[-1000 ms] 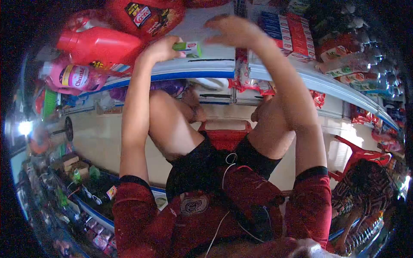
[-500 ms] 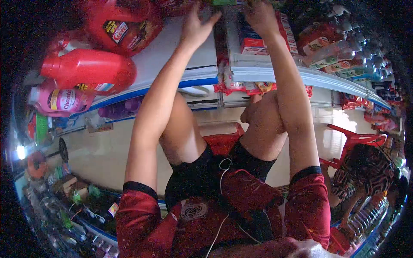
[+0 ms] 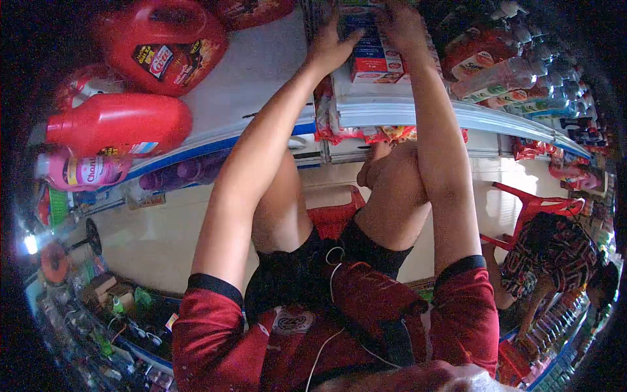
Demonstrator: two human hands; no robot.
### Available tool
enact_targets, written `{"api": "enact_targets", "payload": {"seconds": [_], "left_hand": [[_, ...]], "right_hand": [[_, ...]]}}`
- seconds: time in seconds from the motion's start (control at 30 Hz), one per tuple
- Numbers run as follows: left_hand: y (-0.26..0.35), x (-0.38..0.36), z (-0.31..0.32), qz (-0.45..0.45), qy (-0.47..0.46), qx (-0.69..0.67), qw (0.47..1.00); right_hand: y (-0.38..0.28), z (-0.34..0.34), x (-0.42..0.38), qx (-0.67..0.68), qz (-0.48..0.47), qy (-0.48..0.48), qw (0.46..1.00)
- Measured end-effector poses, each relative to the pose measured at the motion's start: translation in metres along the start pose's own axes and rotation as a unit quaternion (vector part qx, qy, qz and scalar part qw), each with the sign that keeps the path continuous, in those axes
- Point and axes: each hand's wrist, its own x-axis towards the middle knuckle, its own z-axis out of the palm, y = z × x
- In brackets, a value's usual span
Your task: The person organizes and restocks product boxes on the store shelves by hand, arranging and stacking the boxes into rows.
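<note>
Both of my arms reach up to a white shelf at the top of the view. My left hand (image 3: 333, 47) has its thumb and fingers apart, close to the left side of a stack of small red, white and blue boxes (image 3: 377, 64). On the right side of that stack is my right hand (image 3: 406, 31), dim and slightly blurred, its fingers spread toward the boxes. Whether either hand touches the boxes I cannot make out. The far end of the stack is cut off by the top edge.
Large red bottles (image 3: 121, 124) and a pink bottle (image 3: 88, 168) lie on the left shelf (image 3: 255, 65). Clear and red bottles (image 3: 499, 78) crowd the right. Below are my knees and a red chair (image 3: 336, 212). Another person (image 3: 555, 255) bends at the lower right beside a red chair (image 3: 522, 209).
My left hand has moved right and slightly down, toward the boxes. The right hand has shifted slightly to the right relative to them. The whole view has turned a little.
</note>
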Motion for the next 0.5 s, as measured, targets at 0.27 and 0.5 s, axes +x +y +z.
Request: {"api": "enact_targets", "payload": {"seconds": [0.27,0.5], "left_hand": [[-0.001,-0.004,0.007,-0.077,-0.063,-0.057,0.993],[0.0,-0.006,0.001,-0.045,-0.073,0.021,0.996]], "right_hand": [[0.039,0.014,-0.005,-0.084,-0.004,-0.045,0.995],[0.035,-0.013,0.0,0.145,-0.024,-0.057,0.988]]}}
